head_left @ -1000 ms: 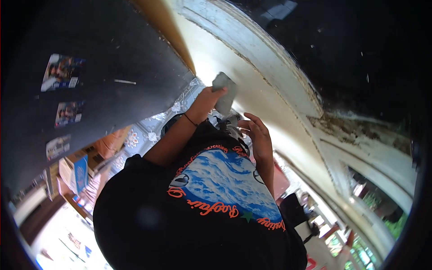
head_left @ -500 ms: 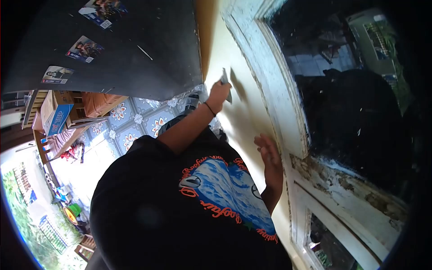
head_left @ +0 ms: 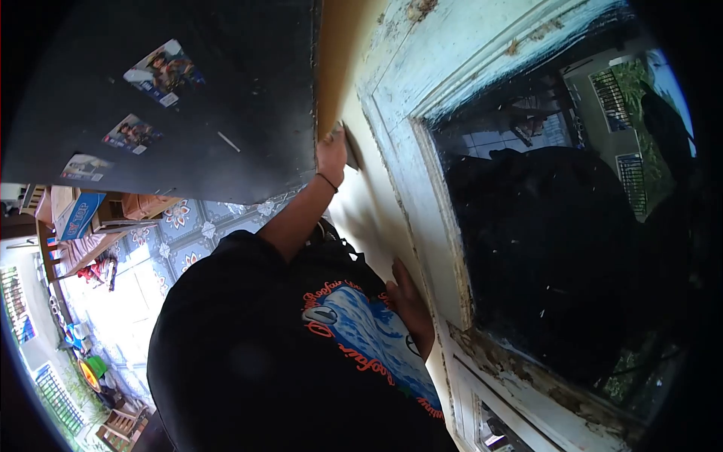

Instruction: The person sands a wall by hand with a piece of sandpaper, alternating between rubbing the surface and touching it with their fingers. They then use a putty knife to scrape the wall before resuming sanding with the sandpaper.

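My left hand [head_left: 332, 156], with a black band at the wrist, is closed round a flat grey scraper [head_left: 351, 156]. It holds the scraper against the cream wall [head_left: 369, 196], close to the edge of the black panel [head_left: 248, 98]. Most of the tool is covered by my fingers, so its exact kind is hard to make out. Lower down, my right hand [head_left: 410, 301] lies by the wall beside the window frame, fingers stretched out and holding nothing. Part of it is behind my black printed shirt [head_left: 248, 339].
A white window frame [head_left: 429, 226] with peeling paint borders dark glass [head_left: 542, 264] on my right. Picture cards [head_left: 166, 71] are stuck to the black panel. Patterned tiles [head_left: 203, 226], a wooden bench with boxes [head_left: 79, 215] and a chair [head_left: 120, 426] are at left.
My left hand has shifted with the scraper toward the black panel's edge. My right hand has moved down and left in view, closer against my shirt. The camera view has turned somewhat.
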`<action>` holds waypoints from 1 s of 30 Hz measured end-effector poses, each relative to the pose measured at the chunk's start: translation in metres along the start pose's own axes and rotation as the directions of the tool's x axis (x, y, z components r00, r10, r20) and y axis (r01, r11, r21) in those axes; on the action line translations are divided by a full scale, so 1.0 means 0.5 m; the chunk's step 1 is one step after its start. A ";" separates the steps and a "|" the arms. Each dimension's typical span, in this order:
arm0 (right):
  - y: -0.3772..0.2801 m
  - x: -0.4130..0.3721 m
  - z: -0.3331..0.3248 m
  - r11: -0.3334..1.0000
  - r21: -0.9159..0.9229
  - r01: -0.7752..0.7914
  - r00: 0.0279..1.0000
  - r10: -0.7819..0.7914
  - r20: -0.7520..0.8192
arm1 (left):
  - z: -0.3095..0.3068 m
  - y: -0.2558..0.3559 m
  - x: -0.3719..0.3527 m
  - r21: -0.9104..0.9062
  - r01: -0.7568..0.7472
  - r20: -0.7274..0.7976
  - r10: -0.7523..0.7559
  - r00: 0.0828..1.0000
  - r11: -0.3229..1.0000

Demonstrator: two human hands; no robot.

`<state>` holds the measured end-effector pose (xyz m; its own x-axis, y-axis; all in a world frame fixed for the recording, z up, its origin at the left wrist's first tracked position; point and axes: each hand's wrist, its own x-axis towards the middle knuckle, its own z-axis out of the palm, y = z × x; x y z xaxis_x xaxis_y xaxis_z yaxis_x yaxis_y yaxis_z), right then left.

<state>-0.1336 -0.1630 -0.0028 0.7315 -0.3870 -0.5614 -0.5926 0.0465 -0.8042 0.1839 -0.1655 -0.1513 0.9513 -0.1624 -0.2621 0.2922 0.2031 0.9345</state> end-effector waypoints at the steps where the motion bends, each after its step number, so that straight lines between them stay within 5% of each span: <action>1: -0.026 -0.010 -0.006 0.995 0.079 -0.063 0.997 0.059 0.043 | 0.010 0.022 0.008 -0.074 -0.015 0.004 0.015 1.000 0.997; 3: -0.040 -0.007 -0.005 0.971 0.209 -0.119 0.989 0.096 0.116 | 0.021 0.034 0.017 -0.147 -0.023 0.005 0.024 1.000 0.989; 6: 0.012 0.017 -0.009 0.997 0.067 -0.041 0.993 0.033 0.112 | 0.030 0.019 -0.007 0.159 0.090 -0.012 -0.089 0.996 0.983; 8: 0.001 0.023 -0.003 0.998 0.040 -0.038 0.993 0.033 0.111 | 0.024 0.055 -0.056 -0.039 0.182 0.080 -0.178 0.981 0.983; 12: 0.006 0.031 0.003 0.998 0.063 -0.004 0.994 -0.003 0.107 | 0.021 0.039 -0.020 0.006 0.238 0.034 -0.238 0.971 0.971; 14: 0.012 0.033 0.003 0.997 0.074 -0.030 0.994 0.023 0.104 | 0.029 0.037 0.046 0.336 0.052 -0.102 -0.019 0.995 0.940; 15: 0.011 0.040 0.014 0.995 0.084 -0.056 0.994 0.048 0.098 | 0.017 -0.027 0.110 0.234 0.158 -0.163 -0.121 0.979 0.959; 16: 0.005 0.041 0.018 0.994 0.091 -0.058 0.994 0.048 0.103 | 0.027 -0.012 0.103 0.344 0.125 -0.202 -0.057 0.978 0.931; 18: -0.013 0.037 0.015 0.994 0.080 -0.076 0.993 0.068 0.100 | 0.027 0.050 0.017 0.620 -0.015 -0.101 0.099 0.990 0.784; 20: -0.009 0.039 0.009 0.996 0.067 -0.066 0.992 0.058 0.109 | 0.017 0.156 -0.105 0.333 0.097 0.063 -0.124 0.990 0.938; 21: -0.005 0.041 0.010 0.997 0.054 -0.053 0.992 0.046 0.117 | 0.002 0.105 -0.099 0.198 0.154 0.138 -0.183 0.973 0.968; 24: 0.010 0.040 0.006 0.993 0.117 -0.026 0.990 0.010 0.140 | 0.020 0.062 -0.042 0.303 -0.014 0.039 0.003 0.999 0.953; 26: 0.026 0.044 0.007 0.996 0.085 -0.012 0.992 0.001 0.126 | 0.018 0.017 0.006 0.227 0.071 0.012 -0.075 0.997 0.971; 28: 0.011 0.040 0.007 0.996 0.082 -0.027 0.995 0.019 0.097 | 0.033 0.055 -0.006 -0.067 0.304 0.006 -0.304 0.953 0.950; 30: 0.010 0.038 0.008 0.995 0.099 -0.017 0.996 0.009 0.086 | 0.018 0.100 -0.059 0.053 0.291 0.045 -0.293 0.955 0.955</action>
<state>-0.1212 -0.1663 -0.0182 0.7528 -0.3055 -0.5830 -0.5688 0.1437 -0.8098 0.1697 -0.1595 -0.0949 0.8184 -0.2585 -0.5132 0.5503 0.0955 0.8295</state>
